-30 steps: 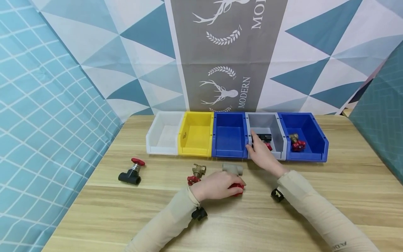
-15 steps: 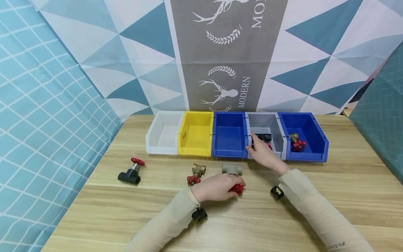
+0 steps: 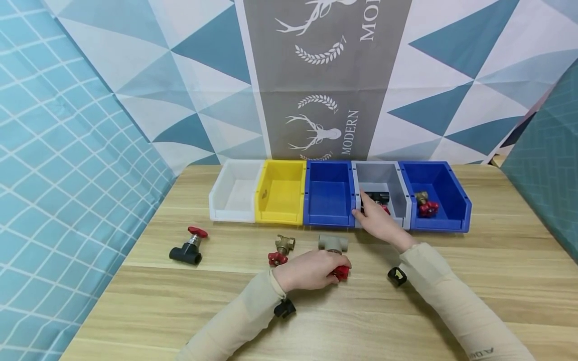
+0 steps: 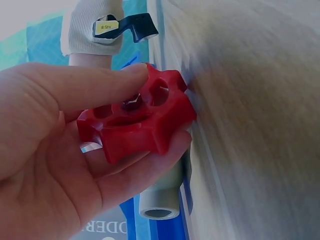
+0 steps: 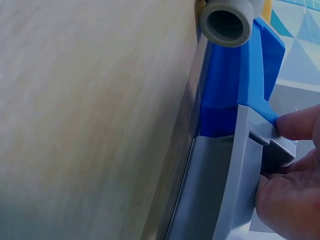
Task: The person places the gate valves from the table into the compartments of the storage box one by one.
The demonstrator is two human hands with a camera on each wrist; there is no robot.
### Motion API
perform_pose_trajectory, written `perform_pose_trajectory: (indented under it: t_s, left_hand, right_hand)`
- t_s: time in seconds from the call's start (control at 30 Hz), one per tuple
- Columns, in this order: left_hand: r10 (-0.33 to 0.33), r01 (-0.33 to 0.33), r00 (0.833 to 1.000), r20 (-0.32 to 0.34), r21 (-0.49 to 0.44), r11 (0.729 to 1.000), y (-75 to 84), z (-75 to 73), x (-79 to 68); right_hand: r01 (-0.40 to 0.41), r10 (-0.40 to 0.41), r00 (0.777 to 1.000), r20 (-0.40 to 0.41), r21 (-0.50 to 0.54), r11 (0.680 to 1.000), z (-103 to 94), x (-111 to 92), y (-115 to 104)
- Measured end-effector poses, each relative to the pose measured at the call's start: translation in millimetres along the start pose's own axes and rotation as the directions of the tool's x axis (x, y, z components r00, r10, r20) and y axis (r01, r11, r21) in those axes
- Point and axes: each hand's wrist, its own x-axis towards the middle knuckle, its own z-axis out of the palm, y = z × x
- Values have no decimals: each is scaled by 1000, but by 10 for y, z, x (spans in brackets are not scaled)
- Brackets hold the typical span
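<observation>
My left hand [image 3: 311, 271] grips the red handwheel [image 4: 137, 120] of a grey plastic valve [image 3: 333, 242], thumb on top and fingers beneath in the left wrist view. The valve's tee-shaped body points toward the bins. My right hand [image 3: 379, 219] pinches the front side rim of the grey bin [image 5: 240, 175], right where it meets the middle blue bin [image 5: 220, 95]. Inside the grey bin is a black valve [image 3: 379, 197] with a red handle, partly hidden by that hand. A brass valve [image 3: 284, 243] with a red handwheel lies left of the grey one.
A white bin [image 3: 232, 215] and a yellow bin [image 3: 280, 216] continue the row leftward. The far-right blue bin [image 3: 444, 223] contains a brass valve [image 3: 423, 203]. A black valve with a red handle [image 3: 186, 253] lies at the table's left. Wrist cameras sit on both sleeves.
My left hand's fingers have shifted slightly on the handwheel, baring more of its red rim. My right hand stays at the grey bin's rim.
</observation>
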Motion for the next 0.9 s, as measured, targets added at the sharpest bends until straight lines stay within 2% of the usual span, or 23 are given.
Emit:
perform_pose_trajectory:
  t_s: [0.5,0.9]
  left_hand:
    - [-19,31,994,-104,115,993,20,-36,-12]
    - [-62,74,991,-121,103,992,10,-169,-49]
  right_hand:
    - [29,-29,1000,-5,-4,1000,16,-7,33]
    - [47,-47,998,-34,-13,999,44,3,37]
